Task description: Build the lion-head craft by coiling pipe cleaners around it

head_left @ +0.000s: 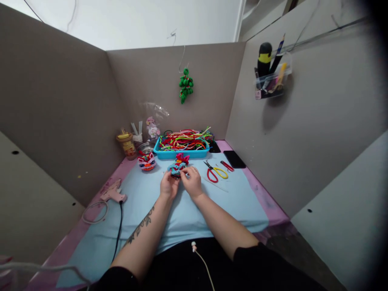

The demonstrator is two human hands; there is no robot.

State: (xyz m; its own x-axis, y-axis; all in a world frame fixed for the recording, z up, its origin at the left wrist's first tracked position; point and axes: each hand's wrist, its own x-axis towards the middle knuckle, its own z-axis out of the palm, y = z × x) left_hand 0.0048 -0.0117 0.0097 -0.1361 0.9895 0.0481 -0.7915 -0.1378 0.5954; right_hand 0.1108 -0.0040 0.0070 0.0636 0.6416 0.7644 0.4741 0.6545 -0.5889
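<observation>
Over the blue cloth, my left hand [169,186] grips a small pipe-cleaner figure [176,166], red with a light blue fuzzy edge, from its left side. The fingers of my right hand [192,182] are pinched together at the figure's right edge. My hands cover its lower part. A finished-looking pipe-cleaner lion head [147,162] in red, pink and orange stands to the left. Right of my hands lie pliers [216,171] with one red and one yellow handle, and a red cutter [227,165].
Behind the figure is a blue tray [182,154] heaped with coloured pipe cleaners. A pink glue gun [114,192] with a cord lies at left, a phone [235,159] at right. Also there are a cup [127,145], a metal bowl [146,148] and a hanging green ornament [186,85].
</observation>
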